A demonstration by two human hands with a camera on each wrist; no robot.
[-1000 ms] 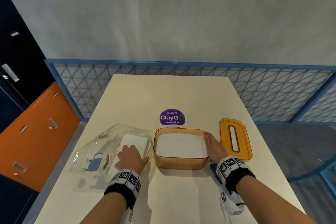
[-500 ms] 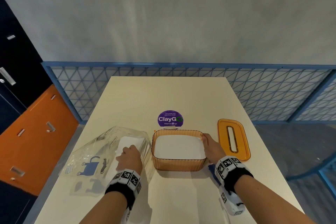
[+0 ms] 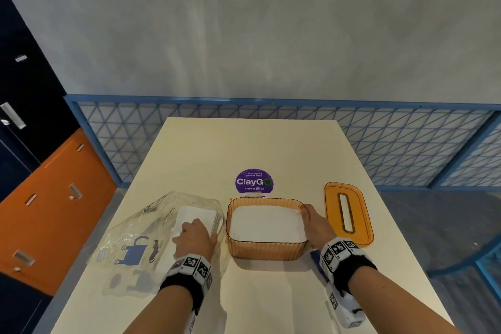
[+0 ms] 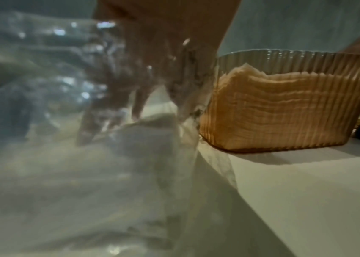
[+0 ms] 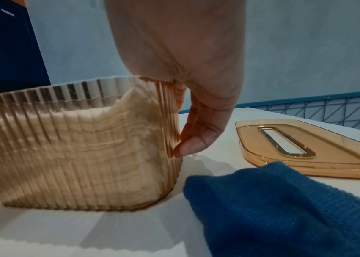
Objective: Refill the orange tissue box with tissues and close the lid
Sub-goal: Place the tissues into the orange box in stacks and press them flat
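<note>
The cream surface point(image 3: 252, 144) carries a crinkled clear bag point(image 3: 141, 230); the left hand point(image 3: 196, 238) lies inside it on white tissues point(image 3: 195, 215), its grip blurred beyond telling. Between both hands stands the filled orange tissue box point(image 3: 267, 249). The right hand point(image 3: 317, 225) pinches its rim, thumb hidden inside. The lid point(image 3: 348, 213) lies just beyond that hand.

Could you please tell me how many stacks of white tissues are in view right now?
2. One stack fills the open orange tissue box; the other stack lies inside the clear plastic bag left of it. More may be hidden in the bag.
</note>
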